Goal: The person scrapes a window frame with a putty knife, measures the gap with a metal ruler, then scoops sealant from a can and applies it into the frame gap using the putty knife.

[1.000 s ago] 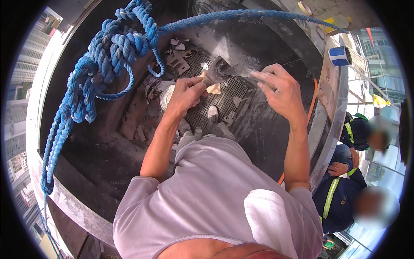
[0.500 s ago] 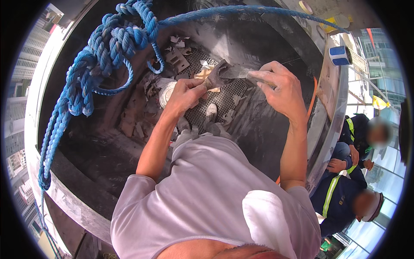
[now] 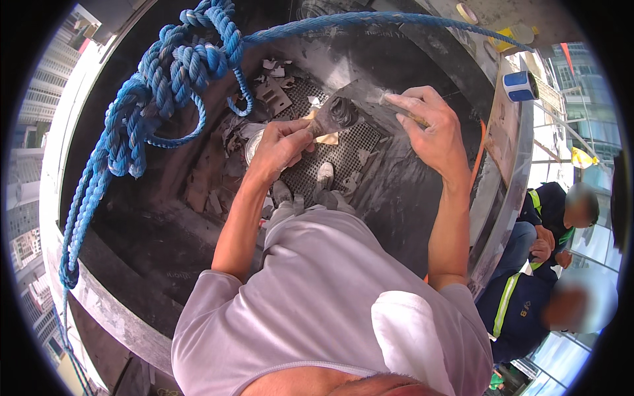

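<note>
While the left hand (image 3: 284, 145) pinches a broad scraper (image 3: 319, 123) near its blade, the right hand (image 3: 432, 129) grips a second scraper (image 3: 419, 121), both raised over the upper right edge of the mesh mat (image 3: 362, 140). Working the dark paste (image 3: 343, 112) well calls for a steady left blade — and a flat, light right-hand stroke, lest any drop. Half a second earlier the right blade shows clearly; now it blurs, its contact unclear, and the paste sits bunched.

Rope (image 3: 175, 76) left of scrapers (image 3: 323, 121); debris (image 3: 274, 99) on floor grid (image 3: 350, 150); people (image 3: 522, 303) far right.
</note>
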Demonstrator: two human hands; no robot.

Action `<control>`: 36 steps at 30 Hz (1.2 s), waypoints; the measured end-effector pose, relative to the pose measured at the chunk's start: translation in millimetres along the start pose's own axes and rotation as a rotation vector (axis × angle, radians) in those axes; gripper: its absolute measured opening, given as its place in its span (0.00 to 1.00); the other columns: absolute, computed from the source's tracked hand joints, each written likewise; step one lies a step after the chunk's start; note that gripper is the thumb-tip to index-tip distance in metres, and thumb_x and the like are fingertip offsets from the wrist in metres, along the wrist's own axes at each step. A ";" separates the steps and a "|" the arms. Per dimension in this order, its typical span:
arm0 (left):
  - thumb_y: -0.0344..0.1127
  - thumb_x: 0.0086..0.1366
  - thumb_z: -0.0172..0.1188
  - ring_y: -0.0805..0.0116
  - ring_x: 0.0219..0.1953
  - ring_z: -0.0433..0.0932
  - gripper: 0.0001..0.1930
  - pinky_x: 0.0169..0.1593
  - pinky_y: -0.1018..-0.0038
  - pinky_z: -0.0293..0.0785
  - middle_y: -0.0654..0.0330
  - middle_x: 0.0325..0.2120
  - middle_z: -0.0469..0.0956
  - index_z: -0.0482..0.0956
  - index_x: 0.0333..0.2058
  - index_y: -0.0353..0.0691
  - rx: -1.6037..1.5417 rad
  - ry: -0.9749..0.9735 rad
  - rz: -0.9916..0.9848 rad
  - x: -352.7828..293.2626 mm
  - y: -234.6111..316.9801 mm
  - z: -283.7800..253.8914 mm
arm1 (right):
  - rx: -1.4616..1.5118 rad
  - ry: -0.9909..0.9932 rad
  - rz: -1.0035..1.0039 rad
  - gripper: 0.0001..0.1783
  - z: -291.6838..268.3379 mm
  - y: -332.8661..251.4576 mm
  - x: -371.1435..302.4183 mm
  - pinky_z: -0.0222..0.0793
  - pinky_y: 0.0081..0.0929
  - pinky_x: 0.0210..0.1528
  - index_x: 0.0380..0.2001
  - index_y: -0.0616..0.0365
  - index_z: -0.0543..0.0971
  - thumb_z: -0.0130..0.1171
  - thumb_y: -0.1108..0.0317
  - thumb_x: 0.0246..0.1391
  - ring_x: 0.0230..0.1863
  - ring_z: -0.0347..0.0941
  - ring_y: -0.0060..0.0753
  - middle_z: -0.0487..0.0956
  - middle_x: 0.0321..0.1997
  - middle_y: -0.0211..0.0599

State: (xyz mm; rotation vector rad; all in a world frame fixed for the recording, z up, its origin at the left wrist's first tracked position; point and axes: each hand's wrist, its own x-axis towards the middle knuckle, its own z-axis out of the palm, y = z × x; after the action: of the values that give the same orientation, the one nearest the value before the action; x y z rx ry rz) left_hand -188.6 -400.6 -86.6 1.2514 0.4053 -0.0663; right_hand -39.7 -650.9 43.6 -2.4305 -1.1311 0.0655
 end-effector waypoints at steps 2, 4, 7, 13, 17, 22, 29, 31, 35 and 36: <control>0.32 0.70 0.60 0.84 0.17 0.61 0.15 0.22 0.78 0.55 0.66 0.24 0.79 0.89 0.46 0.27 -0.053 -0.014 -0.010 1.3 5.1 -4.1 | 0.078 -0.033 0.063 0.23 8.1 4.0 -2.2 0.81 0.35 0.53 0.52 0.46 0.93 0.69 0.80 0.56 0.49 0.85 0.38 0.86 0.50 0.32; 0.32 0.70 0.60 0.84 0.17 0.60 0.16 0.22 0.78 0.55 0.66 0.24 0.79 0.87 0.48 0.25 -0.062 -0.037 -0.016 4.6 -0.5 -7.9 | 0.143 -0.037 0.019 0.24 -1.6 15.1 -3.7 0.81 0.34 0.54 0.53 0.47 0.92 0.69 0.81 0.55 0.50 0.84 0.37 0.86 0.51 0.32; 0.32 0.70 0.61 0.85 0.17 0.60 0.19 0.22 0.78 0.56 0.65 0.24 0.79 0.86 0.52 0.22 -0.137 -0.112 -0.014 3.9 3.0 -11.7 | 0.366 0.014 0.009 0.25 -0.8 28.1 -11.3 0.81 0.32 0.55 0.55 0.48 0.92 0.70 0.83 0.56 0.52 0.83 0.33 0.85 0.53 0.32; 0.34 0.68 0.63 0.83 0.21 0.66 0.24 0.25 0.80 0.61 0.58 0.32 0.82 0.83 0.58 0.20 -0.315 -0.285 0.068 5.7 1.5 -14.1 | 0.485 0.153 0.065 0.22 32.9 81.8 -20.8 0.80 0.29 0.54 0.57 0.50 0.92 0.70 0.80 0.60 0.52 0.80 0.24 0.84 0.52 0.28; 0.37 0.74 0.62 0.83 0.29 0.68 0.24 0.31 0.80 0.65 0.64 0.35 0.81 0.82 0.62 0.27 -0.188 -0.149 0.208 11.4 12.1 2.6 | 0.321 0.426 0.237 0.21 52.8 80.1 -33.8 0.77 0.21 0.41 0.64 0.53 0.86 0.65 0.70 0.71 0.43 0.77 0.18 0.83 0.51 0.30; 0.39 0.85 0.54 0.82 0.35 0.69 0.26 0.40 0.81 0.68 0.68 0.43 0.79 0.71 0.74 0.36 -0.084 0.005 0.296 34.5 -13.6 42.8 | 1.227 0.529 0.506 0.26 94.8 -2.9 -63.1 0.59 0.14 0.22 0.72 0.62 0.73 0.54 0.62 0.78 0.27 0.69 0.16 0.81 0.46 0.37; 0.36 0.86 0.54 0.81 0.39 0.70 0.27 0.44 0.78 0.71 0.69 0.49 0.78 0.66 0.78 0.37 -0.066 -0.029 0.309 31.5 -17.2 89.5 | 1.340 0.429 0.610 0.24 112.6 -23.2 -77.6 0.57 0.12 0.20 0.70 0.63 0.71 0.54 0.63 0.79 0.26 0.69 0.11 0.80 0.45 0.35; 0.36 0.86 0.54 0.80 0.39 0.71 0.26 0.45 0.79 0.72 0.69 0.48 0.79 0.68 0.77 0.38 0.016 -0.062 0.272 34.2 -22.3 88.4 | 1.287 0.460 0.587 0.24 115.5 -15.6 -76.2 0.57 0.11 0.20 0.70 0.63 0.72 0.54 0.64 0.79 0.27 0.69 0.11 0.80 0.45 0.35; 0.36 0.85 0.56 0.80 0.38 0.72 0.25 0.44 0.79 0.73 0.70 0.45 0.79 0.72 0.75 0.37 0.211 -0.059 0.283 32.9 -21.0 83.7 | 1.174 0.456 0.556 0.23 115.4 -4.2 -73.9 0.58 0.12 0.22 0.70 0.63 0.73 0.54 0.64 0.79 0.27 0.67 0.10 0.81 0.45 0.34; 0.34 0.84 0.57 0.78 0.38 0.73 0.23 0.44 0.76 0.73 0.68 0.43 0.79 0.74 0.72 0.36 0.215 -0.050 0.329 34.0 -22.5 81.2 | 1.172 0.445 0.540 0.23 114.3 -1.0 -72.6 0.58 0.12 0.23 0.69 0.63 0.73 0.54 0.64 0.79 0.27 0.67 0.10 0.81 0.45 0.34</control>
State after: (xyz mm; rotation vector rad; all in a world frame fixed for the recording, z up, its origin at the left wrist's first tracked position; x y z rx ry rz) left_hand -141.8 -477.7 -97.8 1.5115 0.1470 0.1425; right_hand -114.7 -660.0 -68.8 -1.4709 -0.0853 0.2559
